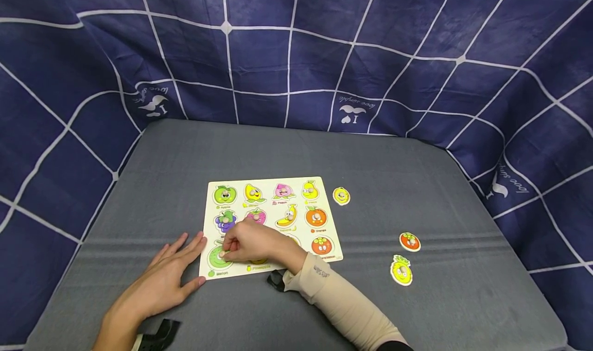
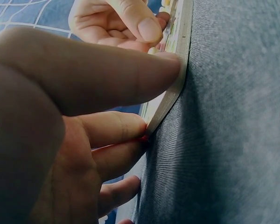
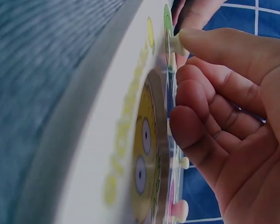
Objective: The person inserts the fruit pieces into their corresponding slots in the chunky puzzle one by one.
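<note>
A cream wooden fruit puzzle board [image 1: 209,229] lies flat on the grey table. My right hand [image 1: 254,242] reaches over its lower left part, thumb and finger pinching the small pale knob [image 3: 178,44] of the green melon piece [image 1: 215,259]. Whether that piece sits fully in its recess, I cannot tell. Beside the board's left edge rests my left hand [image 1: 162,279], fingers spread and mostly straight. Its thumb and fingertips touch the board edge [image 2: 184,51]. The pineapple recess [image 3: 144,154] is partly hidden under my right wrist.
Right of the board lie a round yellow fruit piece [image 1: 341,196], a round orange-red fruit piece [image 1: 410,242] and a pineapple piece [image 1: 401,271]. Several knobbed pieces, such as the apple [image 1: 225,194] and orange [image 1: 316,217], sit on the board. Blue checked cloth [image 1: 259,57] surrounds the table [image 1: 370,310].
</note>
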{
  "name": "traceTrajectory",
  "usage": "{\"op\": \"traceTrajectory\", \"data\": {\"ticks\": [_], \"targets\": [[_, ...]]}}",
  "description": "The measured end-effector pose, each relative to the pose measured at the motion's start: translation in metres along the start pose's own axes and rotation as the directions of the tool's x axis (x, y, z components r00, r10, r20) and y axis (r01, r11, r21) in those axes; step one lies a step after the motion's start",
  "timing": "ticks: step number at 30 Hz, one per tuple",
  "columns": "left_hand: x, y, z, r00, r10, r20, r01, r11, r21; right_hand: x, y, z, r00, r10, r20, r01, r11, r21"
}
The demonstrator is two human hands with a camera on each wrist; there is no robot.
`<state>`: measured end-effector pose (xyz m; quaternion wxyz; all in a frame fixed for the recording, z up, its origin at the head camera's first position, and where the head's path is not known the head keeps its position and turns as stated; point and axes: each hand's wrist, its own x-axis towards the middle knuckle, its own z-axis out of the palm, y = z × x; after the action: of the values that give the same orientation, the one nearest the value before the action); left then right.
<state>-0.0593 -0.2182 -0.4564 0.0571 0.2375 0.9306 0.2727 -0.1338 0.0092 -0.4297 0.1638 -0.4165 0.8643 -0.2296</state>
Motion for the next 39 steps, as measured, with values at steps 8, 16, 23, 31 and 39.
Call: {"op": "traceTrajectory", "data": {"ticks": [8, 16, 23, 31, 39], "targets": [[0.000, 0.001, -0.001, 1.000, -0.003, 0.004, 0.003, 1.000, -0.001, -0.009, 0.006, -0.006, 0.997, -0.050, -0.050, 0.050, 0.999, -0.014], [0.000, 0.002, 0.000, 1.000, -0.004, -0.003, 0.004, 1.000, -0.003, -0.025, 0.012, -0.011, 0.994, -0.017, -0.104, 0.023, 0.998, 0.053], [-0.001, 0.002, 0.000, 1.000, -0.010, -0.007, 0.010, 1.000, 0.000, -0.044, 0.018, -0.014, 0.989, -0.003, -0.150, 0.019, 0.994, 0.105], [0.001, 0.002, 0.000, 1.000, -0.016, 0.010, 0.016, 1.000, -0.006, -0.068, 0.029, -0.018, 0.975, -0.028, -0.220, 0.046, 0.996, 0.076], [0.001, 0.001, 0.000, 1.000, -0.015, 0.009, 0.015, 1.000, -0.006, -0.095, 0.041, -0.023, 0.968, 0.013, -0.249, 0.006, 0.997, 0.079]]}}
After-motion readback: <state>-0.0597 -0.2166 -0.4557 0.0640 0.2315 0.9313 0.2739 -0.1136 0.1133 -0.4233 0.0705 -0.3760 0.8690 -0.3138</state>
